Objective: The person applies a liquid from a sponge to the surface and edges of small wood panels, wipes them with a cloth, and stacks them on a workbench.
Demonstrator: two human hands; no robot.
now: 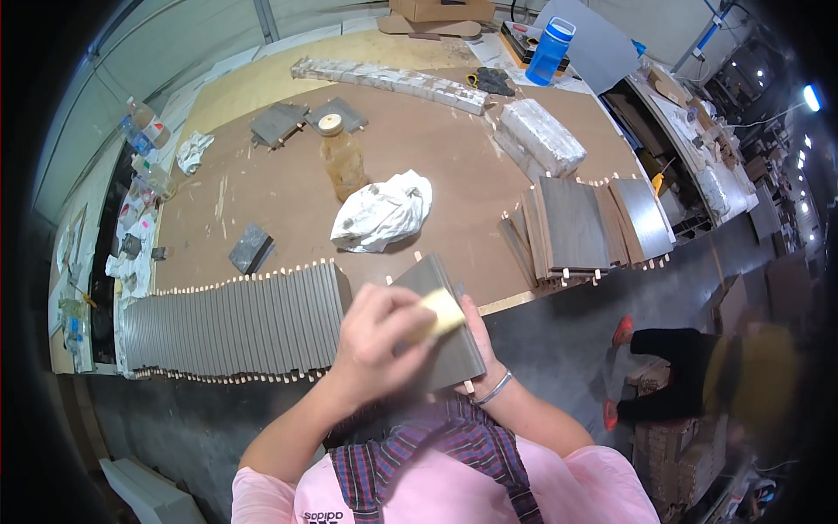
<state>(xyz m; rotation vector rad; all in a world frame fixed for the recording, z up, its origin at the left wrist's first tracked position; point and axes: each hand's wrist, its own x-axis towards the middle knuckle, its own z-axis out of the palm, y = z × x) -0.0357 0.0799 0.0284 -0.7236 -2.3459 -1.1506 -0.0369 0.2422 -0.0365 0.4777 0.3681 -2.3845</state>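
My left hand (377, 336) lies nearest to me, on top of a dark grey wooden panel (441, 327), its fingers curled down and pressed together over a pale yellow sponge (443, 312) that sits flat against the panel's face. My right hand (484, 349) is under the panel's far edge; only the thumb side and the wrist with its silver bracelet (494, 389) show, so I cannot tell how far those fingers spread, only that they bear the panel from beneath. The panel tilts up toward me, just off the near edge of the brown worktable (288, 201), with light wooden dowels poking from its ends.

Just left of my hands, a long row of grey panels (231, 325) stands on edge along the table's near rim, dowels sticking out top and bottom. To the right, a fanned stack of grey boards (580, 229) leans near the table's corner. Beyond my hands lies a crumpled white rag (382, 212), and behind it an amber plastic bottle (341, 157) stands upright. A small dark block (251, 249) rests well left of the rag. Farther off sit two wrapped bundles (541, 135) and a long wrapped strip (388, 83), and at the far edge a blue bottle (551, 51). On the floor to my right, another person (698, 371) crouches.
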